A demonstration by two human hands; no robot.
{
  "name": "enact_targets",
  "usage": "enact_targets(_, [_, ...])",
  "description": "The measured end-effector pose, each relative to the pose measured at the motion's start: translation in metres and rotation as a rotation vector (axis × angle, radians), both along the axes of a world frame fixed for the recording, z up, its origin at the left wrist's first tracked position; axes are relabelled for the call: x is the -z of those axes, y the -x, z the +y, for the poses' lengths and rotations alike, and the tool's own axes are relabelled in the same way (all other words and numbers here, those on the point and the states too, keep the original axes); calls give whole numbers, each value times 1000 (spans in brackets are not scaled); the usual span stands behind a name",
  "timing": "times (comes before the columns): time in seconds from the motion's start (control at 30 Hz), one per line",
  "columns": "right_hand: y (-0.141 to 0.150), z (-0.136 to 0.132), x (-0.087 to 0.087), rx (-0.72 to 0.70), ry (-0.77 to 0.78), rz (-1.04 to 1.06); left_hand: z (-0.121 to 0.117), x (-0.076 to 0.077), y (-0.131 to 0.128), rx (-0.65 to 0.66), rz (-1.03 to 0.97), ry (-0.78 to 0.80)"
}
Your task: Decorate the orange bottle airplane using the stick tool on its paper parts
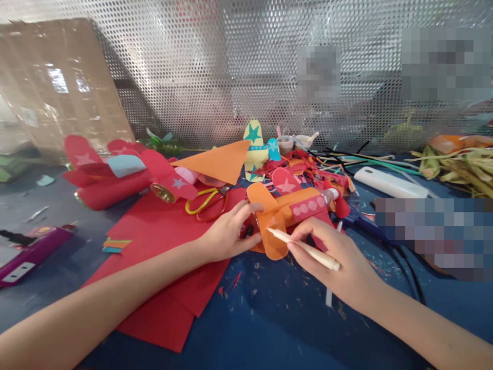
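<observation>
An orange paper airplane model (276, 245) built around a clear plastic bottle lies before me, with pink dots along its body. My left hand (234, 231) grips it at the near-left end, fingers and thumb around the bottle's base. Between the thumb and fingers of my right hand (327, 252) is a cream-coloured marker (316, 255). Its tip touches or hovers just over the orange wing, where a faint star shape shows. Left of the model are scissors (204, 201) with yellow and red handles, lying on red paper sheets (162, 257).
Red paper planes (111, 190) and a yellow plane (253, 132) stand at the back, near an orange sheet (219, 160) and paper scraps (308, 167). A purple power strip (34, 254) lies left; a white bar (389, 182) and blue glue gun (364, 222) lie right. Perforated metal (185, 77) closes the back.
</observation>
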State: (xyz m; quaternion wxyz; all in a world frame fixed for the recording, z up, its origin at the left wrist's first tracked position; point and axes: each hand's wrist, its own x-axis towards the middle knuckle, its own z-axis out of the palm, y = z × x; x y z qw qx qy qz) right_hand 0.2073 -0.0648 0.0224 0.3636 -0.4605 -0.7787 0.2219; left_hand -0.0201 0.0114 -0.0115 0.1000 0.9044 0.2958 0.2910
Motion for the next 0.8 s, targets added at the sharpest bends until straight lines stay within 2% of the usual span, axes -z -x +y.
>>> enact_targets(0.8, [-1,1,0,21,-8,-5,0,1,0,-12,-3,10])
